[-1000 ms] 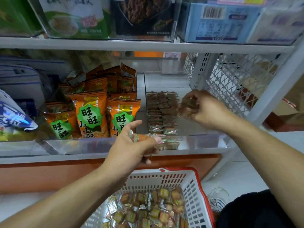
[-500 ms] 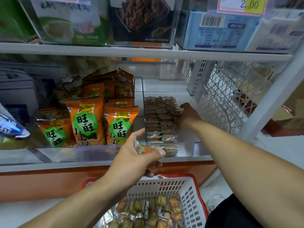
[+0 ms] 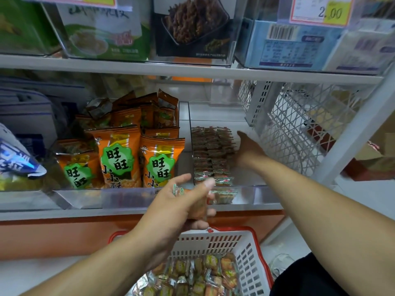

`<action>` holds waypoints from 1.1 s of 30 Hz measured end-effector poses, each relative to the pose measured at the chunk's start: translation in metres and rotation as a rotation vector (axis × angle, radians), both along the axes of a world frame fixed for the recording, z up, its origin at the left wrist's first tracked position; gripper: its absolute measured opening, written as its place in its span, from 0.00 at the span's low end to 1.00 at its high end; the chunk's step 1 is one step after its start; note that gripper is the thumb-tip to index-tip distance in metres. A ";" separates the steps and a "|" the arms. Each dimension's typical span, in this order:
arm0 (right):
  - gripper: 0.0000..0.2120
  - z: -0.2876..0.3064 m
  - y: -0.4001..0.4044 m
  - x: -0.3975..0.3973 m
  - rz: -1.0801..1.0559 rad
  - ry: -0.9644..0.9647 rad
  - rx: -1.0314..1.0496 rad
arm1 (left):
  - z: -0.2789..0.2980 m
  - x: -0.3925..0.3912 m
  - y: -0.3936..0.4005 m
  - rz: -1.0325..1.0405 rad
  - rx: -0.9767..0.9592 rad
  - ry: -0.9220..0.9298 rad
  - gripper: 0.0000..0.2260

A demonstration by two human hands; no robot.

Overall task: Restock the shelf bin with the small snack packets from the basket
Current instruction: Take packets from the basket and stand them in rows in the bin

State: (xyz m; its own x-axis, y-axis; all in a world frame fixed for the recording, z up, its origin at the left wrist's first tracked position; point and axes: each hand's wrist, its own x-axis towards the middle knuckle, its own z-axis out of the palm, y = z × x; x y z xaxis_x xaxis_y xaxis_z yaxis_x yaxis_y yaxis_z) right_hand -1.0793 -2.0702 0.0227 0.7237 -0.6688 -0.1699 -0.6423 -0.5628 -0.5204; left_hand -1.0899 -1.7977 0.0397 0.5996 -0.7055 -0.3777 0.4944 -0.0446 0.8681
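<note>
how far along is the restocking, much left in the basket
Partway. Done: the bin already holds neat rows of packets on its left side. In hand: the right hand is inside the bin beside those rows, and the left hand holds a few more packets in its grip in front of the bin. Left: the basket still holds plenty, and the bin's right side is bare.

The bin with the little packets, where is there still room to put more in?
In the bin, bare floor shows behind the packet rows, toward the back wall, and along their right side, where the right hand reaches in. The left half is packed in tight rows. The left hand holds more packets out front.
</note>
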 end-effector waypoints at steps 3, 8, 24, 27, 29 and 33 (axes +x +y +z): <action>0.35 0.035 0.025 -0.016 0.088 -0.294 -0.241 | 0.009 -0.002 0.006 0.068 -0.053 0.131 0.33; 0.17 0.066 0.106 -0.060 0.607 -0.563 -0.120 | 0.023 0.002 0.011 0.116 -0.090 0.211 0.36; 0.25 0.049 0.125 -0.095 0.681 -0.592 -0.013 | 0.026 0.001 0.019 -0.048 -0.131 0.222 0.15; 0.34 0.048 0.127 -0.097 0.661 -0.576 0.047 | 0.027 0.006 0.019 0.016 -0.188 0.221 0.15; 0.34 0.049 0.125 -0.098 0.619 -0.598 0.131 | 0.027 0.008 0.018 0.040 -0.207 0.198 0.14; 0.14 0.050 0.124 -0.096 0.541 -0.622 0.264 | 0.025 0.010 0.019 0.066 -0.186 0.053 0.12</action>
State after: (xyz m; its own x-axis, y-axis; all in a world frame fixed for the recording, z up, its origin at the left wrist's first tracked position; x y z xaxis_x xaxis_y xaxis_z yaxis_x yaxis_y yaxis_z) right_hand -1.1750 -1.9461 0.0724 0.9442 -0.2001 0.2616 0.1238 -0.5205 -0.8449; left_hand -1.0803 -1.7787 0.0646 0.6297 -0.7259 -0.2768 0.5363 0.1484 0.8309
